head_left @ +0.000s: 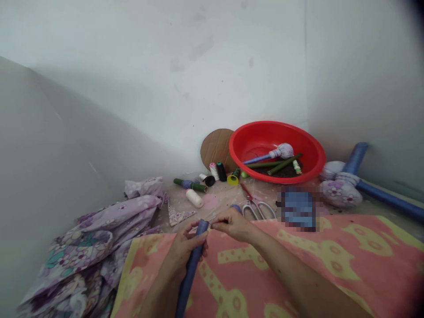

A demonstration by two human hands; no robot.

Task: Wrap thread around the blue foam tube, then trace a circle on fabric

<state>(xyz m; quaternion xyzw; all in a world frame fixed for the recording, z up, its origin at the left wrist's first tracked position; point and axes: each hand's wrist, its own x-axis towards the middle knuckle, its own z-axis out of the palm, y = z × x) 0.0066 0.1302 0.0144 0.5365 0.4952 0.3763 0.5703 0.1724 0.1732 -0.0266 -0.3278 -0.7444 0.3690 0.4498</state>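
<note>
Steady the blue rod near its far end with your left hand, fingers wrapped around it, while your right hand pinches its fingers alongside, contents indiscernible.

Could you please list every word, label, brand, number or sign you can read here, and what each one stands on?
None can be read in this view.
Small white-and-green item in the red basin: any printing is too small and blurred.
Blue item on the right: pixelated, nothing legible.
Black thread spool: too small to tell.
Blue stick in the left hand: no lettering visible.
</note>
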